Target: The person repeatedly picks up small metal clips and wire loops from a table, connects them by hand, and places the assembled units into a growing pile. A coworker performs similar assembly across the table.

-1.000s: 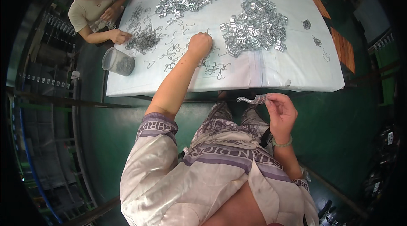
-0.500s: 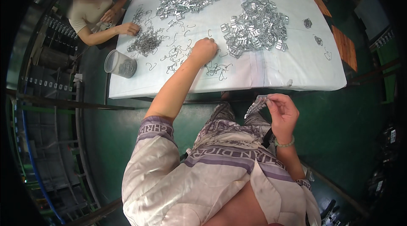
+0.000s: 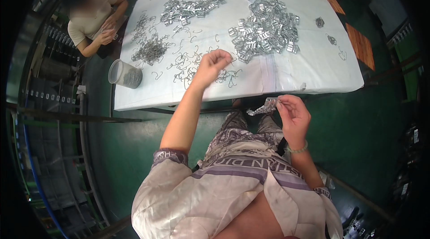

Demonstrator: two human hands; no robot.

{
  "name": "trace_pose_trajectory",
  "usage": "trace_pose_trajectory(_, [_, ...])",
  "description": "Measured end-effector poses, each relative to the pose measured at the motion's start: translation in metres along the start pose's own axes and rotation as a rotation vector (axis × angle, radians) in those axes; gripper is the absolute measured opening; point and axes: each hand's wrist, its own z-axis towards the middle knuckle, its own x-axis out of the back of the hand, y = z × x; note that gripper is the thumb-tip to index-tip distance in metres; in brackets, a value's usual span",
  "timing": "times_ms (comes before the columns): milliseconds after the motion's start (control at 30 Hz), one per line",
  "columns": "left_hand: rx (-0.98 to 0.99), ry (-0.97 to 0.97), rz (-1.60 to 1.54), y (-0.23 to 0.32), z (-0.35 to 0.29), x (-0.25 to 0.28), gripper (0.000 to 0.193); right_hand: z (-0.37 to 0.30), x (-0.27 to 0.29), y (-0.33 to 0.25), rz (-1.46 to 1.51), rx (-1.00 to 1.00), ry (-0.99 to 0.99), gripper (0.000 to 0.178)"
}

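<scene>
My left hand (image 3: 211, 66) is over the near part of the white-covered table (image 3: 313, 75), thumb and forefinger pinched on a small wire hook (image 3: 233, 59). Below it lie loose wire hooks (image 3: 182, 62), scattered and overlapping. In front of my body, past the table's near edge, my right hand (image 3: 295, 118) grips a chain of small silver metal clips (image 3: 270, 103) by one end. The chain's other end hangs out to the left. A large heap of similar silver clips (image 3: 264, 28) lies beyond my left hand, to the right.
Across the left corner sits a co-worker (image 3: 96, 19), hands together away from the table. A clear plastic tub (image 3: 117, 72) with metal pieces lies tilted near the left edge, beside a dense pile of wire hooks (image 3: 150, 51). Wooden boards (image 3: 359, 44) flank the right side.
My left hand has drawn slightly back toward me, now with a hook at its fingertips. My right hand has shifted slightly left with the chain. The co-worker's hand has left the hook pile.
</scene>
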Motion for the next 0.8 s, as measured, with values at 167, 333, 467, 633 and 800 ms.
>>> trace_pose_trajectory(167, [-0.188, -0.208, -0.197, 0.054, -0.065, -0.056, 0.004, 0.002, -0.007, -0.002, -0.052, -0.003, 0.042, 0.019])
trace_pose_trajectory(333, [-0.398, -0.198, 0.021, 0.06, -0.081, -0.077, 0.004, 0.002, -0.01, -0.007, -0.151, 0.05, 0.035, 0.02])
trace_pose_trajectory(467, [-0.47, -0.113, 0.167, 0.061, -0.083, -0.084, 0.005, 0.001, -0.011, -0.008, -0.226, 0.088, 0.027, 0.021])
trace_pose_trajectory(633, [-0.523, -0.037, 0.193, 0.061, -0.086, -0.093, 0.006, 0.0, -0.011, -0.008, -0.265, 0.103, 0.016, 0.021])
trace_pose_trajectory(800, [-0.515, -0.017, 0.226, 0.064, -0.091, -0.095, 0.006, -0.001, -0.012, -0.007, -0.296, 0.136, 0.015, 0.021])
